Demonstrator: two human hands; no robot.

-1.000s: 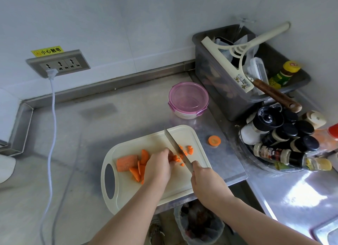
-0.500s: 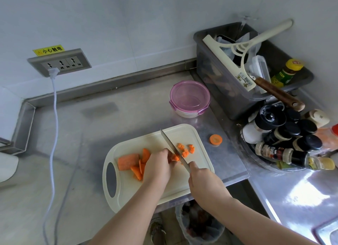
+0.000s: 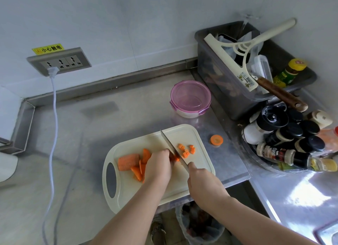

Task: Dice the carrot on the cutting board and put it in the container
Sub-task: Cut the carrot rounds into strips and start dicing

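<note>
A cream cutting board [image 3: 182,135] lies on the steel counter. On its left sit a thick carrot chunk [image 3: 128,161] and several carrot slices [image 3: 140,169]. My left hand [image 3: 158,167] holds down a carrot strip right beside the knife blade [image 3: 169,144]. My right hand [image 3: 203,182] grips the knife's handle, the blade lying on the board against the strip. Small carrot dice [image 3: 186,150] lie to the right of the blade. A round container with a pink lid [image 3: 190,98] stands behind the board, closed.
A loose carrot round [image 3: 216,139] lies on the counter right of the board. A grey bin [image 3: 228,91] of utensils and a cluster of spice bottles [image 3: 285,138] crowd the right. A white cable [image 3: 54,116] hangs from the wall socket [image 3: 59,62]. A waste bin [image 3: 199,224] sits below the counter edge.
The knife has worked a little leftward along the strip and more dice lie to its right. My left hand has backed off slightly to the left.
</note>
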